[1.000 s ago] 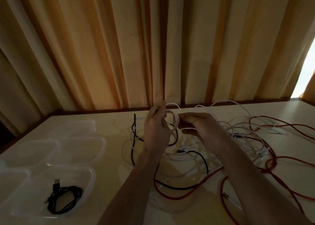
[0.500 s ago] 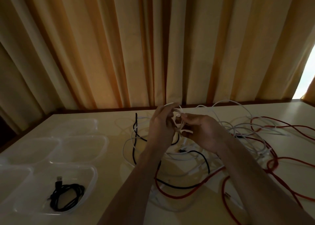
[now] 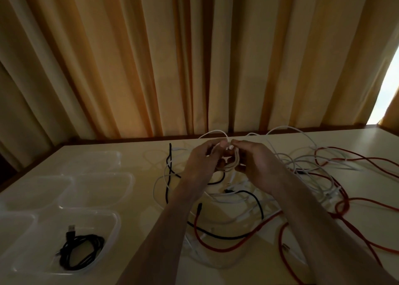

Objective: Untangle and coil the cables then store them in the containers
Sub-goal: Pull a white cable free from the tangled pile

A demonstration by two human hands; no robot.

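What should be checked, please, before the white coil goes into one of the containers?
1. White coil held by both the left hand and right hand: ok.
2. Coil's tail free of the cable tangle: not ok, a white strand runs on towards the pile.
3. Loose end tucked in: cannot tell, fingers hide it.
4. Empty container within reach on the left: ok.
5. Nearest container free: not ok, it holds the black coiled cable.

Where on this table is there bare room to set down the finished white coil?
Bare table shows between the clear containers and the cable tangle; three containers look empty. One holds a black coiled cable. Right of both hands, red cables crowd the surface.
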